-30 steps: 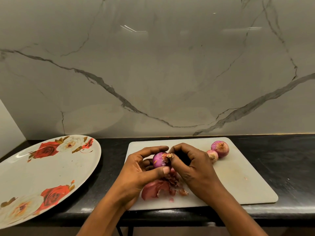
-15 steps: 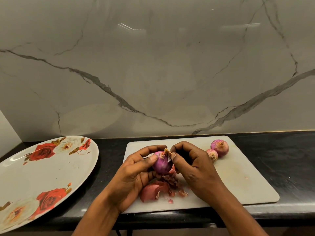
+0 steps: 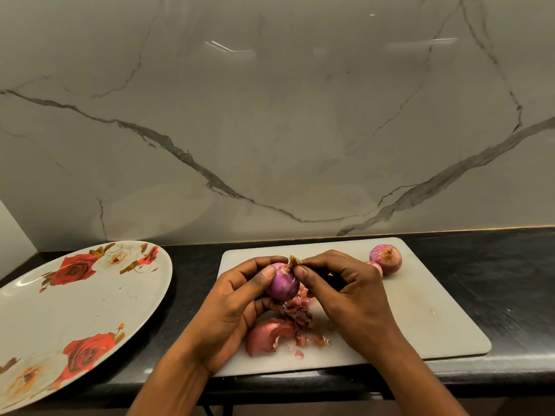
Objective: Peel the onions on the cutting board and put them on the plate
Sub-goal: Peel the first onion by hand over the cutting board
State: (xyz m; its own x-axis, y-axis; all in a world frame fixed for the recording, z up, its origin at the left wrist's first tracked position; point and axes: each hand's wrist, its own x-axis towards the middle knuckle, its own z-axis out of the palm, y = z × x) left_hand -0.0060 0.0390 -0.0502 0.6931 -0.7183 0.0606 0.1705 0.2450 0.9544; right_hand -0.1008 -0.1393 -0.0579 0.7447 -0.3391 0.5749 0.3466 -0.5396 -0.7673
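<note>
Onion (image 3: 282, 285) in hands (image 3: 232, 307) (image 3: 357, 298), peels (image 3: 270, 337) on board (image 3: 426, 322)

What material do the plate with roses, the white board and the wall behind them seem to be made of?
Plate: likely melamine or glazed ceramic; glossy, with printed roses and a glint on the rim.
Cutting board: probably plastic; matte white, thin, rounded corners, faint stains.
Wall: polished marble or marble-look tile; grey veins, lamp reflections.

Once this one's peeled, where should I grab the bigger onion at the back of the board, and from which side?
Probably round its wide belly, coming from above and the right. The bigger onion lies with its tuft tipped up, and a smaller onion sits close on its left, so that side is crowded; the cutting board to its right is bare.
</note>
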